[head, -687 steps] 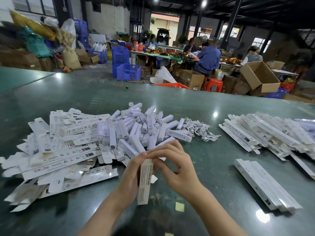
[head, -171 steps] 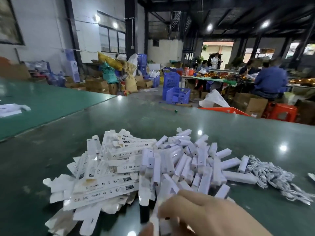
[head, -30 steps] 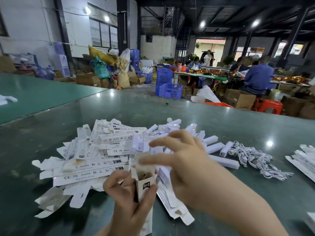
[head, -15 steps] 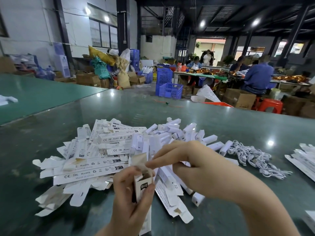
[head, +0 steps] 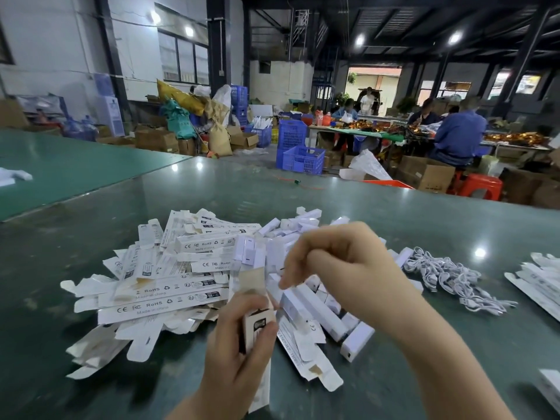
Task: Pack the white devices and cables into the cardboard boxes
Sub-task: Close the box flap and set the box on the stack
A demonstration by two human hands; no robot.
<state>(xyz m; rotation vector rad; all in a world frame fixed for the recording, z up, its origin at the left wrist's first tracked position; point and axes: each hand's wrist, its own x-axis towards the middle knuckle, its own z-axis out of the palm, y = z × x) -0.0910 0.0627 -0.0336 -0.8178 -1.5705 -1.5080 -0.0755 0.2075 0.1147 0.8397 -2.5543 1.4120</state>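
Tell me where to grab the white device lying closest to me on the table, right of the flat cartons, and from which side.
Grip the white device across its two long sides near the middle, coming from above. It lies flat on the table with its near end toward you, and other devices crowd its far end, so the top and the near half are probably the freest approach.

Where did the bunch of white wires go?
In the head view, the tangled heap of white cables lies on the dark green table, right of the pile of white stick-shaped devices and beyond the right hand.
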